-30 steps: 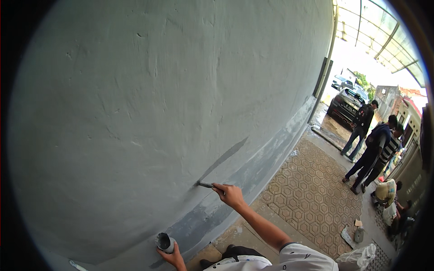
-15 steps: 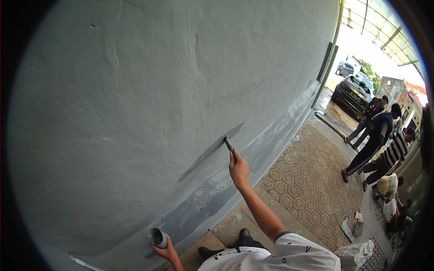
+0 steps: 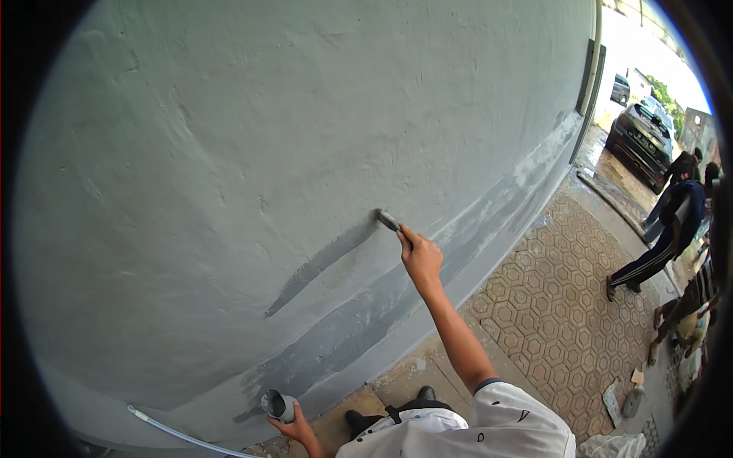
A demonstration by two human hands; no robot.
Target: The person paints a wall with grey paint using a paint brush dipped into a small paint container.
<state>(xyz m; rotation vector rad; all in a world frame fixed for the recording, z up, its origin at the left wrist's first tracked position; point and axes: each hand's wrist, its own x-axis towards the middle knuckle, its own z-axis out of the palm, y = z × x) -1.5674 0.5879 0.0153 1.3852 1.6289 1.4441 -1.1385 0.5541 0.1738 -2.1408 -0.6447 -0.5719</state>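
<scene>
At wall [image 3: 229,137], right hand [image 3: 422,261] closed round brush [image 3: 388,220]; left hand [image 3: 298,430] cupping pot [image 3: 286,411].

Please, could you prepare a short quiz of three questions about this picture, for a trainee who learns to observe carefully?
1. What does the person's left hand hold?
A) a square red brick
B) a grey, cylindrical, open-topped cup
C) a coil of white rope

2. True or false: the right hand holds a small grey paintbrush against the pale grey, rough plastered wall.

3. Fill in the gap: in the picture, the slanting dark grey streak runs from the paintbrush down toward the lower ____.

Key: 1: B. 2: True. 3: left.
</scene>
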